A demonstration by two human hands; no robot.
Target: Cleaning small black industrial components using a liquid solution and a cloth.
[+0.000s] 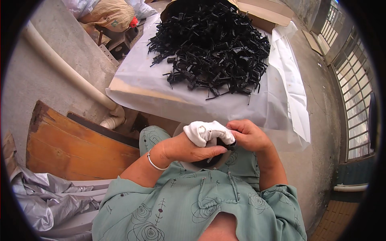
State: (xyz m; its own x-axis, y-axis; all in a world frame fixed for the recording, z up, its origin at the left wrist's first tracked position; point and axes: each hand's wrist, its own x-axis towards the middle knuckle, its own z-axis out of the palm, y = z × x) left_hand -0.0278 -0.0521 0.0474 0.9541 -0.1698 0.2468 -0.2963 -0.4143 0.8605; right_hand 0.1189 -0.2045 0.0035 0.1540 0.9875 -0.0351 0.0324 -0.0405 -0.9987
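Observation:
Both my hands meet over my lap, just in front of the table. My left hand (201, 140), its fingers covered in white cloth and its thumb bare, is closed on a small black plastic piece (230, 144). My right hand (252, 137) is bare, with thumb and fingers pinched together against the left fingertips; what sits in that pinch is hidden. Under my hands, between my knees, a pale round container (185, 165) shows in part, with dark pieces inside. Ahead, a large heap of small black plastic parts (217, 52) lies on the table.
White sheeting (152, 76) covers the table (140, 90); a cardboard box (267, 12) stands behind the heap. To the left are a pale pipe (72, 72), an orange-brown wooden board (76, 144) and silver sheeting (44, 201). Barred windows (354, 88) line the right side.

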